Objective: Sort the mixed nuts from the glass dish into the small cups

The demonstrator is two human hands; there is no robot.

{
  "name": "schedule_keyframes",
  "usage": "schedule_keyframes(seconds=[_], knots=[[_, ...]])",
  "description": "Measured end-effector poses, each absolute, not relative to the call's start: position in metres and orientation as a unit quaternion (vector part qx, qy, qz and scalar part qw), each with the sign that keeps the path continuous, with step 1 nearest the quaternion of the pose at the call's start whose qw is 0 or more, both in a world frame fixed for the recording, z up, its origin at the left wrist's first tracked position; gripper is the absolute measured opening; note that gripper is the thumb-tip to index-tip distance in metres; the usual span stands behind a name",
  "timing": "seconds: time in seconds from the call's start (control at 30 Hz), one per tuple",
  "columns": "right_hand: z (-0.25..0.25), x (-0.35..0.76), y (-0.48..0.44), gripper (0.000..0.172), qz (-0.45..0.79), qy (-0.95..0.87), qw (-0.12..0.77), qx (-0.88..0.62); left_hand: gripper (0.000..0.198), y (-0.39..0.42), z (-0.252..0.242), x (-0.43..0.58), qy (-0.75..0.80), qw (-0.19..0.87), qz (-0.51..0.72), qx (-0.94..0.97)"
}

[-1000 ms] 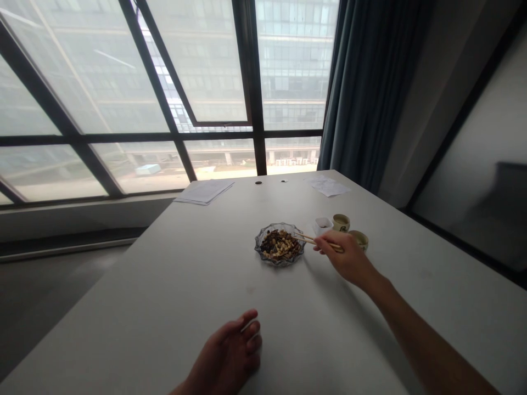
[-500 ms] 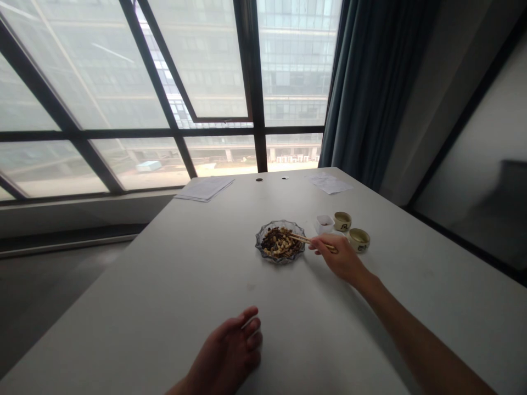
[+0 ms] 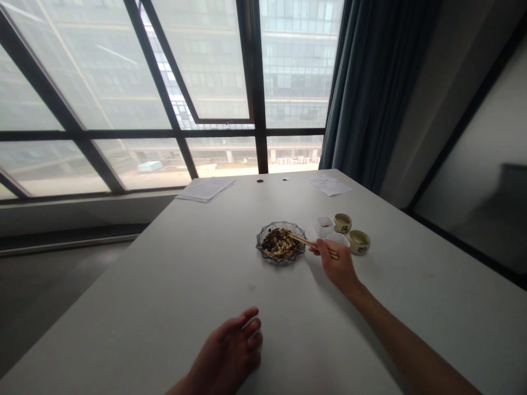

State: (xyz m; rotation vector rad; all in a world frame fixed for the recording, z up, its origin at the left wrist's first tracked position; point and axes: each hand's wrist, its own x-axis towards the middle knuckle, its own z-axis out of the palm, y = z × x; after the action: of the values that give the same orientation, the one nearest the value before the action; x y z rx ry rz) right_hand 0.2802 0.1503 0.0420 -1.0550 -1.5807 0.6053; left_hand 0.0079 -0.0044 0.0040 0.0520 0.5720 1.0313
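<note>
With my right hand [image 3: 335,264] I grip a pair of wooden chopsticks [image 3: 307,241], their tips over the right part of a scalloped glass bowl [image 3: 261,254]. Small brown, dark and pale dried pieces [image 3: 280,243] fill the bowl; whether the tips pinch one I cannot tell. Just behind the hand stand two small white cups, one [image 3: 325,226] with a little something in it and the other [image 3: 340,240] partly hidden by my fingers. My left hand [image 3: 230,351] rests near the front of the table, palm turned inward, fingers loosely curled and holding nothing.
Two beige cups with dark characters, one farther [image 3: 342,223] and one nearer [image 3: 359,242], stand right of the white cups. Papers lie at the far left [image 3: 206,189] and far right [image 3: 330,184] of the white table [image 3: 156,285]. Windows and a curtain [image 3: 362,93] are beyond.
My right hand has shifted slightly down, and the chopsticks slant more steeply with their tips still at the bowl. More of the nearer white cup shows. My left hand stays put.
</note>
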Motion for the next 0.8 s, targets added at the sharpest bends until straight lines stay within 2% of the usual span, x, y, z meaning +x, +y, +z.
schedule_keyframes(seconds=[0.23, 0.47, 0.8], knots=[[0.058, 0.288, 0.154, 0.049, 0.289, -0.604, 0.599, -0.439, 0.027, -0.004, 0.008, 0.010, 0.275, 0.830, 0.485, 0.027], [0.099, 0.328, 0.161, 0.050, 0.222, -0.534, 0.658, -0.483, 0.028, -0.005, 0.006, 0.009, 0.262, 0.834, 0.485, 0.026], [0.104, 0.356, 0.172, 0.052, 0.200, -0.518, 0.628, -0.544, 0.029, -0.003, 0.006, 0.009, 0.266, 0.832, 0.486, 0.022]])
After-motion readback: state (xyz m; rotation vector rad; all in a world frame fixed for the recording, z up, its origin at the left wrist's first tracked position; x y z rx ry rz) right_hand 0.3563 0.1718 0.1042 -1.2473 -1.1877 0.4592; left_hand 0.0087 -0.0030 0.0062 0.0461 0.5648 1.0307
